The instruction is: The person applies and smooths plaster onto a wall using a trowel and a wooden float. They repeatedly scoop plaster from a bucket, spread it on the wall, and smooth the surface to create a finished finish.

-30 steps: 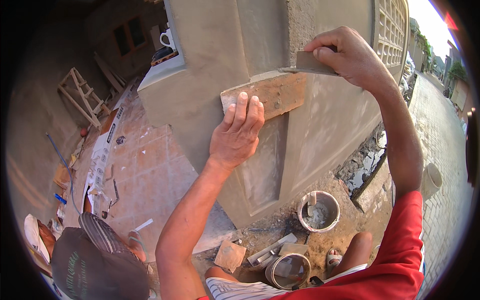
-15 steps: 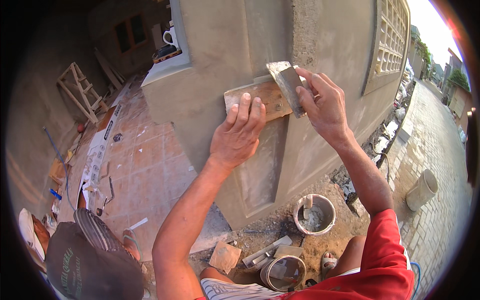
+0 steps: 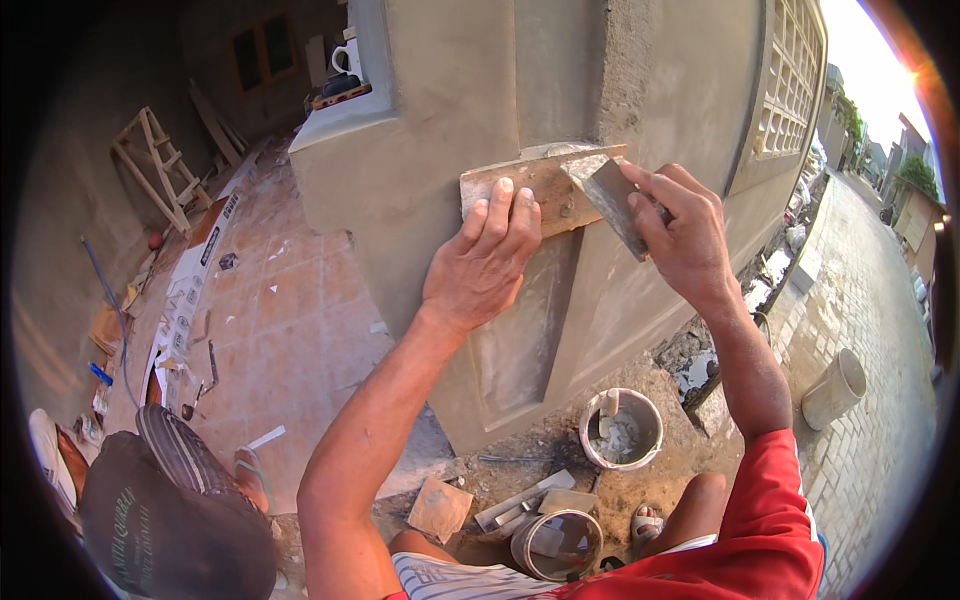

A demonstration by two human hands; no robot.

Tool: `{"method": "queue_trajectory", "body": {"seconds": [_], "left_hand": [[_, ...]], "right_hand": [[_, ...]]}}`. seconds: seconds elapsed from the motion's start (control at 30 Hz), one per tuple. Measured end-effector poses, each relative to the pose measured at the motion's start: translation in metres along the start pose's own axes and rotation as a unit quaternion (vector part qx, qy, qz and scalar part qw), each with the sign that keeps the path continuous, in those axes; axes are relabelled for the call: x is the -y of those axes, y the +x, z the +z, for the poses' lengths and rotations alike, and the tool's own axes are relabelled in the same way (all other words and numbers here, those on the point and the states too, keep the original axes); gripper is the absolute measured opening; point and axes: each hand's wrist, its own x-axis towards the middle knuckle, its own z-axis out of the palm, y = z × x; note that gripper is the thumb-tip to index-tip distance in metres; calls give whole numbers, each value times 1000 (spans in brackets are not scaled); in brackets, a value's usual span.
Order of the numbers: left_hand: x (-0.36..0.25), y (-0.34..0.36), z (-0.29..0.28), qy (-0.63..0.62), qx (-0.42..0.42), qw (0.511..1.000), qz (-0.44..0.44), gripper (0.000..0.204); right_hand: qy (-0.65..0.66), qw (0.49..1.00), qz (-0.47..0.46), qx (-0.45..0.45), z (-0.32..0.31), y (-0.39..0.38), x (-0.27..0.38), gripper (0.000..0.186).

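Observation:
My left hand (image 3: 480,255) holds a wooden board (image 3: 552,190) against the grey plastered wall, its fingers laid over the board's face. The thumb is hidden. The board lies across a recessed panel (image 3: 528,310), with wet mortar along its upper edge. In my right hand (image 3: 685,235), pinched between thumb and fingers, is a flat rectangular trowel (image 3: 615,205). It is tilted, and its mortar-smeared end overlaps the board's right part.
Below stand a bucket of mortar (image 3: 622,430) and a second bucket (image 3: 557,545), beside a square tile (image 3: 440,507) and flat tools (image 3: 535,500). A person in a dark cap (image 3: 175,520) is at lower left. Another bucket (image 3: 834,390) stands on the paving.
My right hand has moved the trowel right and slightly down along the board. My left hand stays on the board; the whole view has shifted slightly.

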Motion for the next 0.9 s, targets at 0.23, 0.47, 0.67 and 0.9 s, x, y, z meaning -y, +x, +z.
{"method": "queue_trajectory", "body": {"seconds": [0.23, 0.47, 0.67, 0.9], "left_hand": [[-1, 2, 3, -3, -19, 1000, -7, 70], [-1, 2, 3, -12, -29, 999, -3, 66], [-1, 3, 0, 9, -17, 1000, 0, 67], [-1, 2, 2, 14, -5, 1000, 2, 69]], "right_hand": [[140, 980, 136, 39, -29, 40, -11, 30], [154, 976, 129, 86, -14, 59, -18, 30], [136, 980, 97, 111, -12, 65, -18, 30], [155, 980, 44, 117, -8, 66, -9, 29]]}}
